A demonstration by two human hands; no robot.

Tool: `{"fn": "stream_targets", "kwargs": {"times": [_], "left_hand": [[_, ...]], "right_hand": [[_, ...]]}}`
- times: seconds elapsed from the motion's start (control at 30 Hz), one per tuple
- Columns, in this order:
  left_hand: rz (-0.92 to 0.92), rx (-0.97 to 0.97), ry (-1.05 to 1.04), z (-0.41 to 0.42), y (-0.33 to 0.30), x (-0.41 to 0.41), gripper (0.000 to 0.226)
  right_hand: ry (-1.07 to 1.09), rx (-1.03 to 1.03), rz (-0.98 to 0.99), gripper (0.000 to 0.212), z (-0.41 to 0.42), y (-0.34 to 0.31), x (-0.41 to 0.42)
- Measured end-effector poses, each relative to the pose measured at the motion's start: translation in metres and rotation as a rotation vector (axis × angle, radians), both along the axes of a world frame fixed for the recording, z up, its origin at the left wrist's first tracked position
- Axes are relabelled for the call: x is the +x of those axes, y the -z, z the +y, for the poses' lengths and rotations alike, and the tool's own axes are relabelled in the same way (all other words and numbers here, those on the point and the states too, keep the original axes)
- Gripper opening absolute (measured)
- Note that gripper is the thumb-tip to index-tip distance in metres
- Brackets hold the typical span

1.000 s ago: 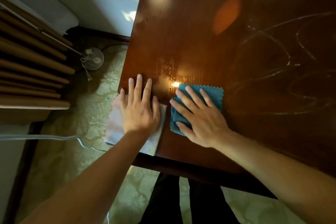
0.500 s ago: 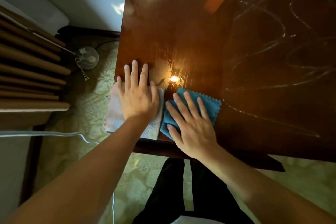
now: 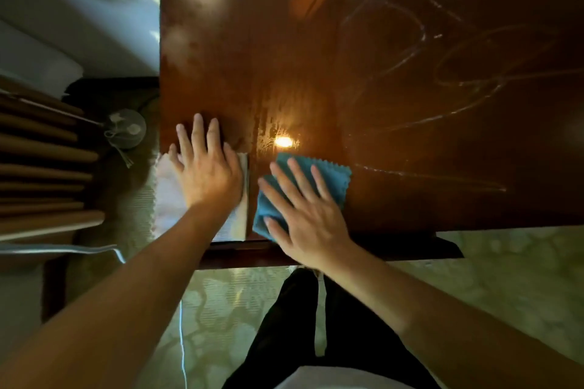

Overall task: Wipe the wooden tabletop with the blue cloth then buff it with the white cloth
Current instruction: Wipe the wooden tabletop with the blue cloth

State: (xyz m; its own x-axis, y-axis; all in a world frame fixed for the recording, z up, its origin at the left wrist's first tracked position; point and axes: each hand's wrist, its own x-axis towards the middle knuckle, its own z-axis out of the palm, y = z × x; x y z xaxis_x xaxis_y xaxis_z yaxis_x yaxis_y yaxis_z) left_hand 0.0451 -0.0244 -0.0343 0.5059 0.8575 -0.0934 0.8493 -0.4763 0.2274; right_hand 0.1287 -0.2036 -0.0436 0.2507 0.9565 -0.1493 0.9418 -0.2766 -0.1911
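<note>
Fingers (image 3: 297, 180) of both hands lie straight: right flat on blue cloth (image 3: 328, 177), left on white cloth (image 3: 167, 196).

- The white cloth (image 3: 167, 196) lies at the bench's (image 3: 284, 57) near left corner, overhanging its left edge.
- The blue cloth (image 3: 328, 177) lies just right of it, at the near edge.
- The left hand (image 3: 205, 174) rests flat on the white cloth, the right hand (image 3: 306, 218) flat on the blue cloth.

Overall: dim, warm indoor light.
Glare: a small bright hotspot on the glossy surface (image 3: 316, 57), just beyond the blue cloth (image 3: 328, 177); softer pale patches far left.
Streaks: wet swirls catch light at far right.
Wall: dappled light patches, far left.
Sharpness: soft, slightly blurred throughout.
Distortion: wide-angle stretch on the near forearms.
</note>
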Motion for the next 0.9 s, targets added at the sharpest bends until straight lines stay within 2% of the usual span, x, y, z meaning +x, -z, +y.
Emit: {"fn": "stream_targets", "kwargs": {"times": [0.1, 0.23, 0.33, 0.43, 0.5, 0.57, 0.67, 0.77, 0.9], "left_hand": [[-0.017, 0.025, 0.135, -0.006, -0.006, 0.008, 0.05], [-0.054, -0.006, 0.256, -0.022, -0.013, 0.036, 0.053], [-0.073, -0.036, 0.304, -0.04, -0.013, 0.062, 0.054], [-0.081, -0.061, 0.299, -0.057, -0.008, 0.081, 0.054], [-0.049, -0.066, 0.285, -0.063, -0.002, 0.085, 0.055], [-0.022, -0.048, 0.279, -0.064, 0.003, 0.083, 0.057], [0.003, -0.031, 0.286, -0.064, 0.006, 0.081, 0.06], [0.021, -0.023, 0.271, -0.065, 0.005, 0.083, 0.062], [0.032, -0.036, 0.273, -0.066, 0.002, 0.084, 0.062]], "right_hand": [[0.053, 0.044, -0.015, 0.064, -0.044, 0.002, 0.023], [0.389, 0.04, -0.046, 0.062, -0.062, -0.007, 0.106], [0.581, 0.039, -0.076, 0.065, -0.034, -0.008, 0.108], [0.493, 0.058, -0.04, 0.065, -0.017, -0.001, 0.061], [0.366, 0.042, -0.015, 0.064, -0.039, 0.001, 0.047], [0.344, 0.05, -0.007, 0.062, -0.08, 0.002, 0.066], [0.587, 0.016, -0.048, 0.063, -0.142, -0.004, 0.132], [0.84, -0.051, -0.095, 0.065, -0.167, -0.013, 0.185], [0.911, -0.026, -0.065, 0.068, -0.119, -0.011, 0.148]]}}
